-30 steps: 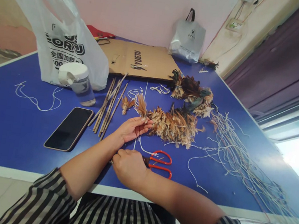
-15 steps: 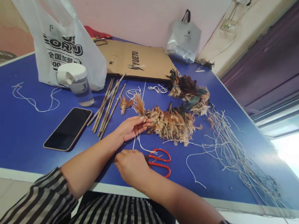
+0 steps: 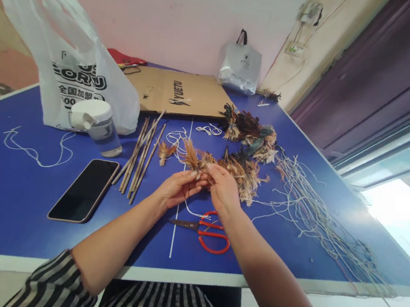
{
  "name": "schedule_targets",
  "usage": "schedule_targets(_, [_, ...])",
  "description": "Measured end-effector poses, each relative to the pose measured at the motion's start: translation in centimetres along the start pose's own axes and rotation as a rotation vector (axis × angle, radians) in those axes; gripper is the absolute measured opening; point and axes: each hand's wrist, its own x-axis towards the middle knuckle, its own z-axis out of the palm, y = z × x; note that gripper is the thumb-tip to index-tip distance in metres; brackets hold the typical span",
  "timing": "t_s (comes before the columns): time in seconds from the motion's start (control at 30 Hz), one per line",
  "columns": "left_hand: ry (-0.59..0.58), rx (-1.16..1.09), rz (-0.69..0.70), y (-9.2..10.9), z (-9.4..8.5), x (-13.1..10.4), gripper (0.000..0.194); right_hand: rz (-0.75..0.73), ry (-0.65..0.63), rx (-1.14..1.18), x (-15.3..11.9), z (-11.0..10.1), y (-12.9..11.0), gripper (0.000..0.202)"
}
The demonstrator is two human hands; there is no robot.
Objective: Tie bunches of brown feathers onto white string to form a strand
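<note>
My left hand (image 3: 180,188) and my right hand (image 3: 222,188) meet at the near edge of a long bundle of tan feathers (image 3: 244,174), fingers closed on its left part. White string hangs from my fingertips toward the red-handled scissors (image 3: 215,234), which lie on the blue table just below my hands. A small orange feather tuft (image 3: 165,153) lies to the left of the bundle. Behind the bundle sits a pile of dark and tan feathers (image 3: 250,132). The exact spot my fingertips pinch is partly hidden.
Thin sticks (image 3: 139,156), a black phone (image 3: 84,190), a lidded cup (image 3: 101,128) and a white plastic bag (image 3: 82,68) are on the left. Flattened cardboard (image 3: 176,90) and a silver bag (image 3: 240,68) lie behind. Loose strings (image 3: 315,216) spread over the right side.
My right hand has left the scissors and moved up to the feather bundle beside my left hand. The scissors now lie in full view. The whole view has shifted slightly.
</note>
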Motion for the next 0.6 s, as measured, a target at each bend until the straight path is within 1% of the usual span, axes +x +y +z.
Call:
schedule_targets(0.07, [0.009, 0.003, -0.009, 0.0, 0.4, -0.2, 0.015, 0.12, -0.028, 0.131, 0.5, 0.1, 1.1, 0.024])
schedule_targets(0.13, [0.026, 0.01, -0.019, 0.0, 0.5, -0.3, 0.014, 0.174, -0.052, 0.214, 0.5, 0.4, 1.8, 0.022])
schedule_targets(0.3, [0.062, 0.013, -0.051, -0.1, 0.5, -0.1, 0.012, 0.293, -0.078, 0.345, 0.0, 1.0, 1.8, 0.02])
schedule_targets(0.4, [0.08, 0.016, -0.054, -0.2, 0.6, -0.2, 0.01, 0.281, -0.078, 0.362, -0.1, 1.2, 1.8, 0.019])
schedule_targets(0.6, [0.089, 0.049, -0.069, -0.1, 0.6, -0.2, 0.006, 0.174, -0.047, 0.287, -0.2, 1.0, 2.4, 0.023])
